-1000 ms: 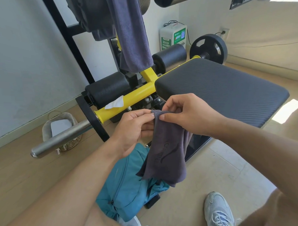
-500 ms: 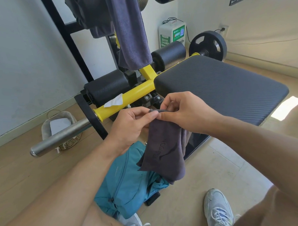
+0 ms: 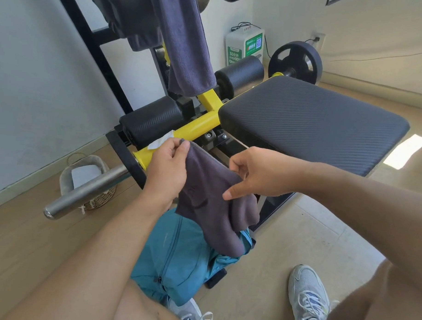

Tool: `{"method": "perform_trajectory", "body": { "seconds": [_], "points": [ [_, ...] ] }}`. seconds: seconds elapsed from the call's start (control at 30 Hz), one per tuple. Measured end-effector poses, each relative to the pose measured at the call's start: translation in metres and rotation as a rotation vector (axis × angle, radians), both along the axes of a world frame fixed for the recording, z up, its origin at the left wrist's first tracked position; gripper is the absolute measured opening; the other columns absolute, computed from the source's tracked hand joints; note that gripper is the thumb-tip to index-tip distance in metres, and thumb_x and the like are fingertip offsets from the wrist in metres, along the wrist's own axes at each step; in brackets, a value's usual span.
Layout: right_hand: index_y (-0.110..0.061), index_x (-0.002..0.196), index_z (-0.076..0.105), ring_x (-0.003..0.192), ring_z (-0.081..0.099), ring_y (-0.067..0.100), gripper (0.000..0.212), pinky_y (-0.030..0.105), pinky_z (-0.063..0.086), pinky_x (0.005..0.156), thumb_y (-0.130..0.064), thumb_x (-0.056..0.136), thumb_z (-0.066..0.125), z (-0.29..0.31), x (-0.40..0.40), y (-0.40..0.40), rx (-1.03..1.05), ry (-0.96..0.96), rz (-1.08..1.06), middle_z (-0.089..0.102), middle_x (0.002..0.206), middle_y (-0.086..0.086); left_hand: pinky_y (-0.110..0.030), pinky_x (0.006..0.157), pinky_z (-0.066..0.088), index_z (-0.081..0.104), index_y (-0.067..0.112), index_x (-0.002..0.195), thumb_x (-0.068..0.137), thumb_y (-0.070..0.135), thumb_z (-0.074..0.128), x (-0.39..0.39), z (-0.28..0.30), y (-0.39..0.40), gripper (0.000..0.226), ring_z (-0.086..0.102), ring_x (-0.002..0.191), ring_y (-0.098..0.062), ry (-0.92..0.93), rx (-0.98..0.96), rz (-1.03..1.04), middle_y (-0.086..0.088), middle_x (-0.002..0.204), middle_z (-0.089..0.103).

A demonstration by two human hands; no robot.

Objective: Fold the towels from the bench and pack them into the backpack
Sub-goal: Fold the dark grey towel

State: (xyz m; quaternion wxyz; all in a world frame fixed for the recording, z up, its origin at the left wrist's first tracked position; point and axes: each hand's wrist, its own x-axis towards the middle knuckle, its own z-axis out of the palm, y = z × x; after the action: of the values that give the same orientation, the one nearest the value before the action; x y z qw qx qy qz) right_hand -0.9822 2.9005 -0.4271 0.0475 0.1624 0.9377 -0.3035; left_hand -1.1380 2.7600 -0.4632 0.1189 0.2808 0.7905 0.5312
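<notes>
Across the far right, bench pad, wide and dark, with yellow frame running left to foam rollers and steel bar. Hanging at far centre, second grey towel, draped from the upper rack, not yet taken. Down near centre on the floor, teal backpack, zip partly showing, mouth apparently toward the right but hard to confirm. Just above it, grey towel in hand, part-folded, lower end sagging onto the backpack. Left hand pinching the top corner between thumb and forefinger; right hand curled round the towel's right edge, fingers closed on cloth. Risk, as a judgement: uneven layers slipping from the light corner pinch, spoiling the fold; loose tail snagging on the frame or zip. Far left, small wicker basket.
</notes>
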Motion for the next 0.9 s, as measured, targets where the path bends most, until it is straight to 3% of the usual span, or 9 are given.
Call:
{"method": "perform_trajectory", "body": {
  "seconds": [0.27,0.47,0.67,0.77,0.9],
  "points": [
    [-0.022,0.093,0.065,0.074,0.057,0.014,0.026,0.035,0.055,0.076,-0.042,0.083,0.078,-0.004,0.003,-0.001,0.189,-0.224,0.013,0.070,0.086,-0.003,-0.039,0.074,0.045,0.060,0.025,0.082,0.102,0.037,0.049,-0.049,-0.027,-0.011,0.026,0.055,0.082,-0.022,-0.108,0.031,0.312,-0.004,0.085,0.061],
    [-0.022,0.098,0.070,0.085,0.063,0.019,0.020,0.036,0.058,0.083,-0.040,0.089,0.071,-0.001,0.005,0.000,0.281,-0.346,0.036,0.070,0.093,-0.002,-0.031,0.071,0.040,0.061,0.017,0.103,0.107,0.030,0.048,-0.065,-0.033,-0.022,0.019,0.050,0.079,-0.017,-0.141,0.075,0.444,-0.002,0.090,0.058],
    [-0.030,0.093,0.068,0.087,0.064,0.017,0.015,0.041,0.059,0.085,-0.043,0.088,0.073,0.003,0.002,-0.002,0.303,-0.282,-0.059,0.069,0.091,-0.007,-0.029,0.076,0.039,0.063,0.011,0.119,0.108,0.029,0.047,-0.069,-0.035,-0.031,0.026,0.050,0.090,-0.018,-0.107,0.050,0.485,-0.004,0.101,0.059],
    [-0.022,0.108,0.071,0.091,0.066,0.024,0.036,0.044,0.060,0.084,-0.043,0.080,0.080,0.007,0.000,-0.001,0.347,-0.240,-0.158,0.071,0.099,-0.001,-0.026,0.068,0.039,0.063,0.012,0.120,0.108,0.028,0.047,-0.070,-0.036,-0.033,0.025,0.051,0.094,-0.018,-0.098,0.041,0.466,-0.003,0.103,0.060],
    [-0.024,0.091,0.078,0.083,0.067,0.022,0.022,0.042,0.061,0.079,-0.041,0.078,0.083,0.012,-0.002,-0.001,0.346,-0.234,-0.177,0.070,0.081,-0.004,-0.029,0.069,0.041,0.064,0.011,0.116,0.108,0.029,0.048,-0.072,-0.038,-0.034,0.025,0.052,0.092,-0.018,-0.084,0.038,0.443,-0.003,0.098,0.061]
  ]
}}
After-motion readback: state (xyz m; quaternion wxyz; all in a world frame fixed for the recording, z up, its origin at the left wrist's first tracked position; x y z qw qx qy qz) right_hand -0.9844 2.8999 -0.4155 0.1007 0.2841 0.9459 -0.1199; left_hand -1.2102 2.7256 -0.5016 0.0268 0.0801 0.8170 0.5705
